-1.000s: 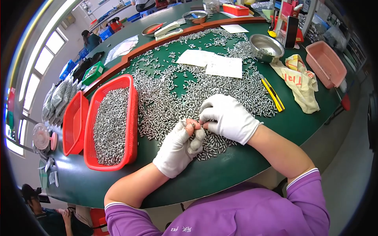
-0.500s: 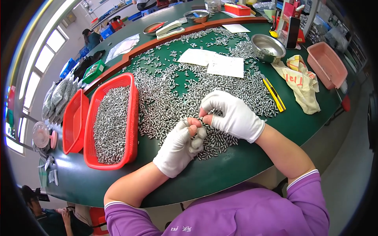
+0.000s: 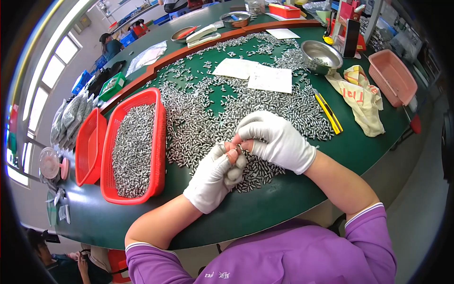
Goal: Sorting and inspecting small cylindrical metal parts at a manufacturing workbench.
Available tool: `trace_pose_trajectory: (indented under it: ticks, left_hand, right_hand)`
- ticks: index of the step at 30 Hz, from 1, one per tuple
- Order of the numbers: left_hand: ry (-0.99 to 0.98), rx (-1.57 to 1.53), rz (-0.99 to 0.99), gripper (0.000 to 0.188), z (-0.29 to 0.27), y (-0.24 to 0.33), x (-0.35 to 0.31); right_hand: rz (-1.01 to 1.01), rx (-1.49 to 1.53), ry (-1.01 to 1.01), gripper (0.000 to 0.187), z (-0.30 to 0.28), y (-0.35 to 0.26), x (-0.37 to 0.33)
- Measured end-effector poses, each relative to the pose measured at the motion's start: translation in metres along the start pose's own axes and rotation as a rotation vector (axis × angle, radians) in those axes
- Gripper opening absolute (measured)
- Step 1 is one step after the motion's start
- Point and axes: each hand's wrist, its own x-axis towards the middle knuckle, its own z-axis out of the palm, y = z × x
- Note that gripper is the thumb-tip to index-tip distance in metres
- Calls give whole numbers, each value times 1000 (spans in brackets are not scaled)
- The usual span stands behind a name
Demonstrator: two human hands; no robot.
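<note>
My left hand [image 3: 212,177], in a white glove with bare thumb and fingertip, is closed in a pinch. Its other fingers curl into the palm. From the right, my right hand [image 3: 280,142], gloved the same way, meets it with thumb and forefinger pinched together. A small silvery metal part [image 3: 239,148] shows between the touching fingertips, partly hidden by them. Below and around both hands spreads a thick layer of small oblong metal parts [image 3: 208,128] on the green tabletop [image 3: 236,215].
To the left, a red basket [image 3: 162,142] holds many metal parts beside another red basket [image 3: 90,146]. White papers [image 3: 270,79] lie on the pile. A yellow cutter knife [image 3: 328,112], cloth [image 3: 362,102], steel bowl [image 3: 322,56] and pink basket [image 3: 392,75] sit at the right.
My right hand has shifted slightly left and down, its fingertips now overlapping those of my left hand. The left hand stays nearly in place.
</note>
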Motion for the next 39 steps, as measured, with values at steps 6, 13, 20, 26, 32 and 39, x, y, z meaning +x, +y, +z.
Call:
trace_pose_trajectory:
  ticks: [6, 13, 20, 26, 32, 39]
  left_hand:
    - [24, -17, 20, 25, 0, -1, 1]
    - [23, -6, 40, 24, -1, -2, 0]
    - [53, -43, 48, 21, -1, -1, 0]
    - [38, -133, 86, 23, -5, -3, 0]
    - [104, -175, 89, 23, 0, 0, 0]
    - [25, -112, 31, 22, -8, -1, -1]
  right_hand:
    - [-56, -55, 56, 17, -1, -1, 0]
    - [-57, -158, 69, 13, -1, 2, 0]
    - [135, -450, -60, 12, -6, 4, -4]
    - [182, -472, -195, 16, -2, 3, -9]
    - [185, -555, -184, 11, 3, 3, -7]
    - [179, -230, -2, 10, -1, 0, 1]
